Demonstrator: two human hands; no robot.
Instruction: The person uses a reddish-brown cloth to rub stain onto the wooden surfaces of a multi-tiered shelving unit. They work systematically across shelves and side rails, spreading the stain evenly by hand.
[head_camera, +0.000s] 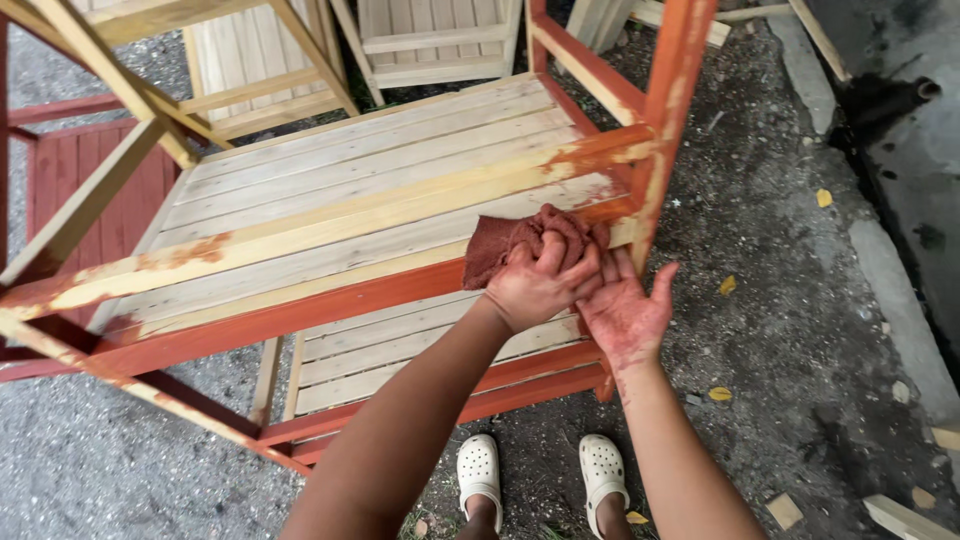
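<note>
Yellow leaves (823, 198) dot the gravel ground (790, 330) beside white clogs (478, 474).

Light: soft, even daylight, bright
Shadows: faint, diffuse under the frame (330, 300)
Glare: none
Focus: sharp throughout, slight softness at near arms
Edges: mild wide-angle bending

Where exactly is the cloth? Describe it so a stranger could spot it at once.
Start at the big slatted wooden shelf frame, part bare, part stained red-brown. Follow its front rail to the right-hand post. There the left hand presses a crumpled rag, the only soft, rust-red thing among hard wood.
</note>
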